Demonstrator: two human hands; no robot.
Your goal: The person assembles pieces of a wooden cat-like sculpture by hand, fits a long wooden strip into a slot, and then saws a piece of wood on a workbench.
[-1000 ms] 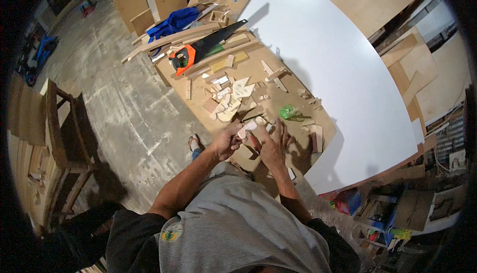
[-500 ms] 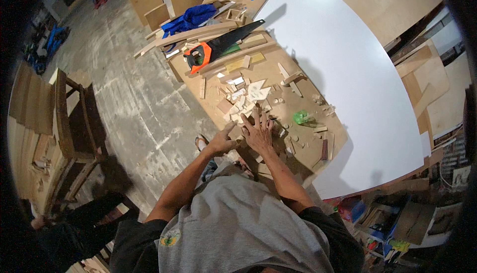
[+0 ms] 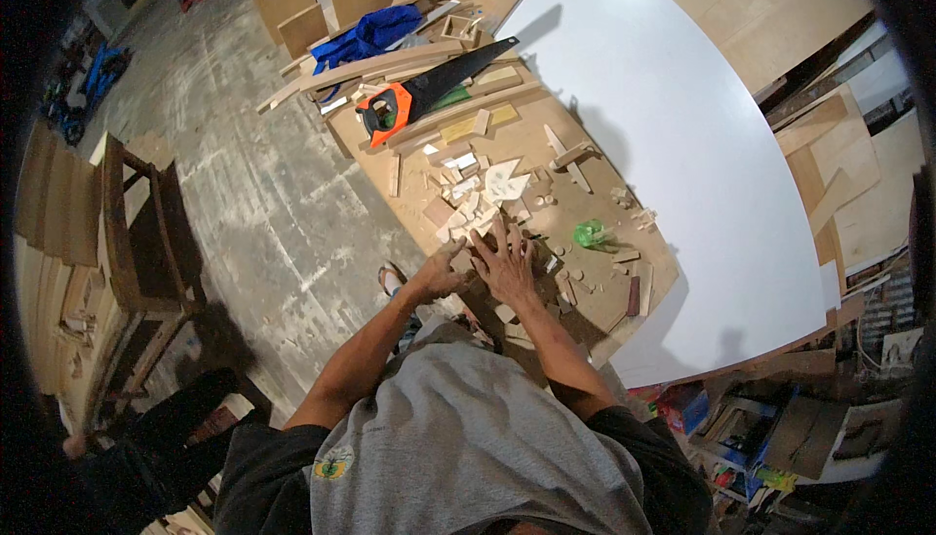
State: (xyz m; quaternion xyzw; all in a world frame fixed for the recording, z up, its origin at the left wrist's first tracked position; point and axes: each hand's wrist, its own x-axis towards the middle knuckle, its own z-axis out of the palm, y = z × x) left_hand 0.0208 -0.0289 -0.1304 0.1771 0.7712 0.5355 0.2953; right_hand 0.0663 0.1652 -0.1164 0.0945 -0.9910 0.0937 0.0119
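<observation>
Head view: both hands low over loose offcuts, bench edge close by

Nearest, the left hand (image 3: 439, 279) is at the near left side of the bench (image 3: 414, 189), fingers part-curled, thumb raised toward the pile. Whether its grip holds anything cannot be told. The right hand (image 3: 505, 270) is just beside it, palm down, fingers spread, grip apparently released, fingertips at the near end of the wood offcuts (image 3: 476, 211). Shadow obscures the parts beneath, so contact there is probable rather than confirmed.

The offcuts lie scattered and overlapping ahead of the fingertips, a pale pointed piece (image 3: 505, 182) on their far side. Principal risk: a sideways sweep of either hand could push small pieces over the left edge onto the concrete floor (image 3: 283, 223). To the right sits a green item (image 3: 589, 233), which could tip if knocked.

Farther on, a cross-shaped wooden assembly (image 3: 568, 157) lies near the white panel (image 3: 673, 165); its thin arms could snap under pressure. Beyond, a handsaw (image 3: 429, 95) with an orange handle lies on wood strips beside blue cloth (image 3: 366, 36). Should those strips be disturbed, its uncovered blade could slide.
</observation>
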